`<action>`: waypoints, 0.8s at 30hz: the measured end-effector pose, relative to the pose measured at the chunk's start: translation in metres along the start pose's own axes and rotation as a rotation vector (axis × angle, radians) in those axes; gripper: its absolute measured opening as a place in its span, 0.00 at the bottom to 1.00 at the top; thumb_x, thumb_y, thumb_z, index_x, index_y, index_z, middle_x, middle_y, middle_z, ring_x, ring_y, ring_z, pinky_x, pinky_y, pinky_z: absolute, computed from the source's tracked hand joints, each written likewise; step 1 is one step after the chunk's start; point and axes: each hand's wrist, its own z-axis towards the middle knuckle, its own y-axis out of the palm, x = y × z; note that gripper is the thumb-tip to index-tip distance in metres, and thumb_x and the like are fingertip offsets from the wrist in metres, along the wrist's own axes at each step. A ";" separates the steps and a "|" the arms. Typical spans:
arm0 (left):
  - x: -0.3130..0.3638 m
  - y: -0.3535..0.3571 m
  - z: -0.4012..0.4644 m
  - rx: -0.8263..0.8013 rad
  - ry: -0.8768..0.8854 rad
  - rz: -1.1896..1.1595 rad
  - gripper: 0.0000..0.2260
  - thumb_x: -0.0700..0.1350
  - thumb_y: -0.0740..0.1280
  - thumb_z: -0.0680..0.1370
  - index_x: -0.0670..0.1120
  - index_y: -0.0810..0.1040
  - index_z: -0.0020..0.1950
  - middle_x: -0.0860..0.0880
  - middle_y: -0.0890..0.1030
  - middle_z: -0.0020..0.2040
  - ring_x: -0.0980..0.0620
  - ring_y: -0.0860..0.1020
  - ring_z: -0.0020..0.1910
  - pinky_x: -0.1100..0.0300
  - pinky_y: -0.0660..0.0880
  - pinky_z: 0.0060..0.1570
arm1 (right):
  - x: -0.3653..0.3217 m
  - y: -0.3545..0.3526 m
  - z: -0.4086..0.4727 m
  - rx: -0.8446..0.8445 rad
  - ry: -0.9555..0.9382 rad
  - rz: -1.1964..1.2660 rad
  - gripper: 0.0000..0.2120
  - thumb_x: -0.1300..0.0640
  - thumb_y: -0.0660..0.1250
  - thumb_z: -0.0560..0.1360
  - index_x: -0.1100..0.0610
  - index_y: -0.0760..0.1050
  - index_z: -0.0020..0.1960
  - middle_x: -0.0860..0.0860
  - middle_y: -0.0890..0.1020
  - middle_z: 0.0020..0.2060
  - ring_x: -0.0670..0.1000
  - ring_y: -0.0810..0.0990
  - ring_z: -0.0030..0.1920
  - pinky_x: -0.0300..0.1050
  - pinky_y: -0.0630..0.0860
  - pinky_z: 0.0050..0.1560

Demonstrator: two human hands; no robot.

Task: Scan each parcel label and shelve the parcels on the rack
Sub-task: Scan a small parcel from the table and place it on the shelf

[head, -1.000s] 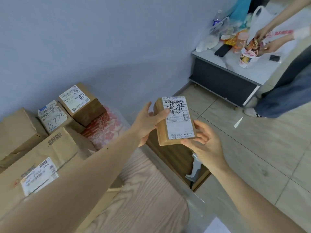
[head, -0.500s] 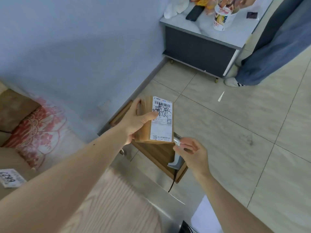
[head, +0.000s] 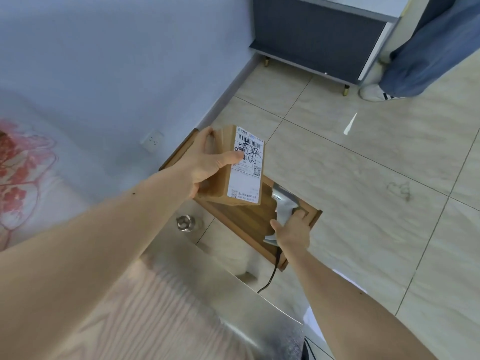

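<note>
My left hand (head: pixel 207 162) grips a small brown cardboard parcel (head: pixel 220 183), thumb across its white shipping label (head: pixel 246 175), which faces up with a barcode and black handwriting. Below it, a grey handheld barcode scanner (head: pixel 281 201) lies on a low wooden tray (head: pixel 249 224) on the floor. My right hand (head: pixel 292 232) is down on the scanner's handle with fingers curling round it. The scanner's black cable (head: pixel 272 274) trails toward me.
A light wood tabletop (head: pixel 145 315) with a metal edge fills the lower left. A red-patterned bag (head: pixel 18 178) sits at the left. A dark cabinet (head: pixel 317 40) and another person's leg and shoe (head: pixel 376 92) stand at the far right on the tiled floor.
My view has tilted down toward the floor. My right hand left the parcel and dropped onto the scanner on the wooden tray. The left hand alone holds the parcel.
</note>
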 end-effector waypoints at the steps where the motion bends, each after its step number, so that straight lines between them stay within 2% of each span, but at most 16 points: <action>1: -0.001 0.000 0.001 0.002 0.000 0.003 0.42 0.49 0.79 0.73 0.64 0.58 0.78 0.52 0.80 0.57 0.52 0.78 0.51 0.55 0.72 0.38 | 0.001 0.002 0.002 -0.011 0.016 -0.009 0.27 0.47 0.72 0.77 0.62 0.65 0.64 0.60 0.76 0.63 0.62 0.77 0.64 0.55 0.77 0.55; 5: -0.001 -0.001 0.001 -0.009 -0.002 0.013 0.42 0.49 0.79 0.73 0.64 0.58 0.78 0.52 0.81 0.56 0.52 0.78 0.50 0.54 0.72 0.38 | 0.007 0.005 0.009 -0.077 0.028 -0.009 0.23 0.49 0.70 0.79 0.63 0.66 0.63 0.61 0.78 0.60 0.61 0.79 0.60 0.52 0.77 0.52; 9: 0.004 -0.003 -0.008 -0.031 0.000 -0.005 0.41 0.49 0.78 0.73 0.63 0.58 0.78 0.49 0.81 0.60 0.51 0.78 0.50 0.54 0.72 0.37 | 0.005 -0.004 0.000 -0.107 0.027 0.049 0.22 0.52 0.70 0.79 0.65 0.68 0.64 0.62 0.76 0.61 0.61 0.79 0.57 0.48 0.73 0.47; 11: 0.007 -0.004 -0.016 -0.038 0.005 -0.022 0.41 0.49 0.79 0.73 0.63 0.58 0.78 0.49 0.81 0.61 0.50 0.79 0.51 0.53 0.73 0.38 | 0.003 -0.014 -0.010 -0.101 0.009 0.114 0.21 0.55 0.70 0.79 0.66 0.67 0.63 0.61 0.76 0.57 0.60 0.79 0.55 0.48 0.74 0.47; 13: 0.011 -0.006 -0.026 -0.038 0.010 -0.042 0.41 0.49 0.79 0.72 0.64 0.59 0.77 0.49 0.81 0.61 0.47 0.79 0.54 0.50 0.76 0.44 | 0.000 -0.029 -0.024 -0.110 -0.009 0.188 0.19 0.58 0.70 0.79 0.65 0.65 0.63 0.58 0.77 0.52 0.61 0.80 0.54 0.48 0.78 0.49; 14: 0.014 -0.008 -0.031 -0.038 0.016 -0.057 0.41 0.49 0.80 0.72 0.64 0.60 0.77 0.49 0.81 0.61 0.46 0.80 0.55 0.47 0.78 0.49 | -0.001 -0.040 -0.033 -0.111 -0.029 0.228 0.19 0.59 0.69 0.79 0.64 0.64 0.63 0.57 0.76 0.51 0.61 0.81 0.53 0.44 0.79 0.47; 16: 0.021 -0.012 -0.045 -0.036 0.027 -0.094 0.42 0.49 0.80 0.71 0.64 0.59 0.78 0.50 0.80 0.61 0.44 0.80 0.58 0.40 0.77 0.59 | -0.005 -0.066 -0.054 -0.115 -0.062 0.357 0.18 0.62 0.68 0.80 0.64 0.62 0.64 0.56 0.77 0.49 0.57 0.81 0.45 0.31 0.76 0.34; 17: 0.025 -0.016 -0.053 -0.036 0.032 -0.113 0.43 0.50 0.80 0.71 0.65 0.58 0.78 0.51 0.80 0.60 0.43 0.79 0.59 0.38 0.76 0.61 | -0.006 -0.079 -0.065 -0.132 -0.079 0.435 0.18 0.64 0.68 0.79 0.63 0.62 0.63 0.57 0.77 0.49 0.53 0.81 0.41 0.30 0.75 0.29; 18: 0.029 -0.020 -0.061 -0.036 0.039 -0.133 0.43 0.51 0.80 0.71 0.65 0.58 0.78 0.52 0.80 0.59 0.43 0.79 0.59 0.37 0.76 0.61 | -0.006 -0.091 -0.074 -0.148 -0.103 0.496 0.18 0.65 0.68 0.79 0.62 0.62 0.63 0.58 0.78 0.48 0.52 0.82 0.39 0.33 0.77 0.28; 20: 0.035 -0.028 -0.078 -0.045 0.051 -0.177 0.43 0.51 0.80 0.71 0.65 0.58 0.78 0.51 0.81 0.60 0.43 0.80 0.58 0.38 0.77 0.58 | -0.004 -0.110 -0.094 -0.161 -0.157 0.541 0.18 0.67 0.68 0.77 0.60 0.65 0.63 0.60 0.80 0.45 0.49 0.84 0.36 0.41 0.82 0.34; 21: 0.036 -0.033 -0.088 -0.046 0.057 -0.198 0.43 0.51 0.80 0.71 0.65 0.58 0.78 0.51 0.82 0.59 0.44 0.81 0.56 0.40 0.78 0.55 | -0.003 -0.118 -0.105 -0.155 -0.191 0.536 0.18 0.67 0.68 0.77 0.59 0.67 0.62 0.60 0.81 0.44 0.47 0.83 0.35 0.42 0.82 0.36; 24: 0.033 -0.044 -0.117 -0.045 0.072 -0.263 0.42 0.50 0.79 0.72 0.65 0.58 0.78 0.50 0.84 0.57 0.45 0.83 0.54 0.43 0.81 0.49 | -0.003 -0.139 -0.137 -0.124 -0.230 0.571 0.12 0.66 0.69 0.77 0.61 0.72 0.58 0.58 0.82 0.40 0.40 0.81 0.33 0.34 0.77 0.37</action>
